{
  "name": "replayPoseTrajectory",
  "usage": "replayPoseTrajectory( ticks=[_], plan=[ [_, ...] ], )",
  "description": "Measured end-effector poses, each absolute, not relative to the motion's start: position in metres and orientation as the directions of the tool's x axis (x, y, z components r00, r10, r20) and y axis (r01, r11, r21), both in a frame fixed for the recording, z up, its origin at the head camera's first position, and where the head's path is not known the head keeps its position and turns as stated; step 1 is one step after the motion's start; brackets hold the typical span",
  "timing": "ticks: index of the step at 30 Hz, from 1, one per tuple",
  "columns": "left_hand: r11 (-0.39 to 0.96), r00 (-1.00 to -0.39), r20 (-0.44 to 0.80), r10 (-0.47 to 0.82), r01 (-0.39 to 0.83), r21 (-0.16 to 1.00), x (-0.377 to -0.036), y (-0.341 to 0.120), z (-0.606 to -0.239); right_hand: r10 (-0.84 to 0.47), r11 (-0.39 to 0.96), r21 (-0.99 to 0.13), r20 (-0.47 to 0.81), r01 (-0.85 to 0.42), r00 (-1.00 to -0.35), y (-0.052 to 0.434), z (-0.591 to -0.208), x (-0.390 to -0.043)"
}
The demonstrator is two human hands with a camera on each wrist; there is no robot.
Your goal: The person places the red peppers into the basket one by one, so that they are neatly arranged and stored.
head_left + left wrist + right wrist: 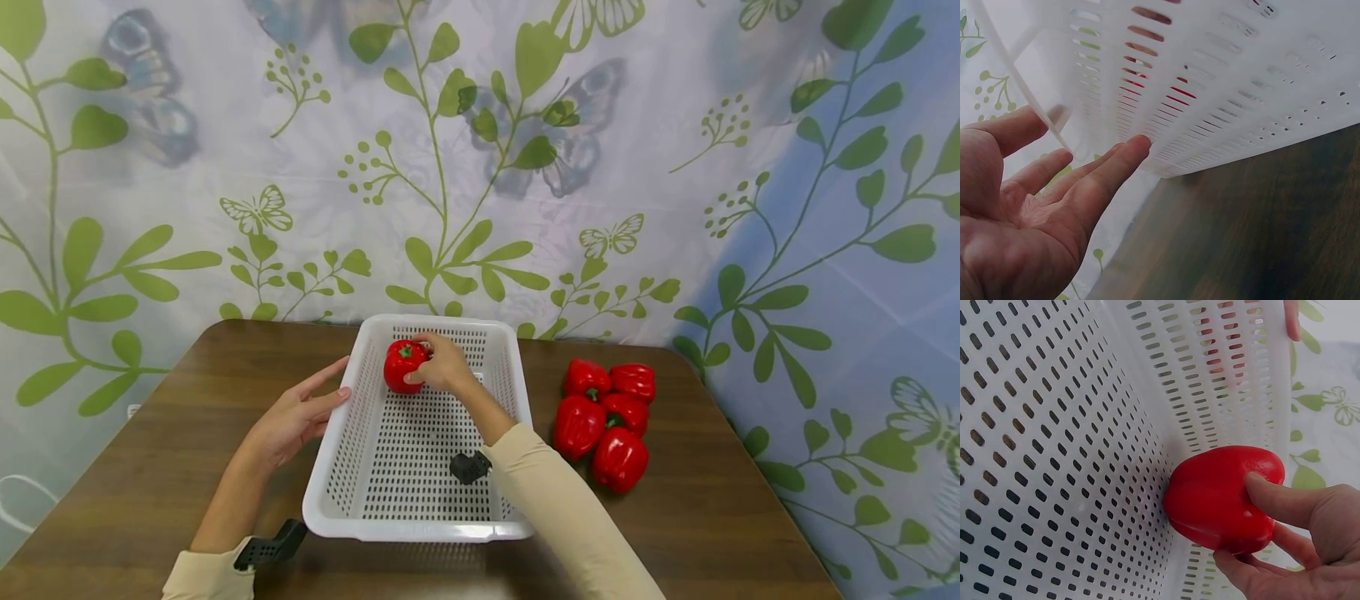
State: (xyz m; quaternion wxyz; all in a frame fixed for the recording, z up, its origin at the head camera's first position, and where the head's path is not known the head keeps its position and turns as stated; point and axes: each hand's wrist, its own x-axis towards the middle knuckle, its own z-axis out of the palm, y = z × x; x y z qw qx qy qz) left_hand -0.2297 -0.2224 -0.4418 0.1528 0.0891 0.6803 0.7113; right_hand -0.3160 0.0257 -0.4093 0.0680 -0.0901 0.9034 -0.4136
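nearest, the front rim of the white basket (422, 531) lies well short of the right hand (446, 365), its perforated floor stretching between. the left hand (291, 422) is spread, fingers nearly straight, touching the basket's left edge and outer wall. right of both sets of fingers, beyond the basket's right edge, five red peppers (578, 427) sit clustered on the brown table (712, 500). the right fingers, partly curled, pinch a single red pepper (401, 367) inside the basket, close to its far left corner. past those fingertips come the far rim and patterned cloth (300, 167).
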Motion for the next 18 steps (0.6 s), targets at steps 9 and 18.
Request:
replayPoseTrajectory(
  ticks=[9, 18],
  plan=[
    [-0.018, -0.940, -0.080, 0.333, -0.091, 0.996, -0.2301, -0.2236, -0.4431, -0.224, 0.628, -0.771, -0.049, -0.105, -0.973, 0.0256, -0.4075, -0.3140],
    [-0.016, -0.937, -0.071, 0.342, -0.082, 0.997, -0.2300, -0.2231, -0.4427, -0.206, 0.631, -0.772, -0.072, -0.076, -0.976, 0.0269, -0.4037, -0.3121]
  ],
)
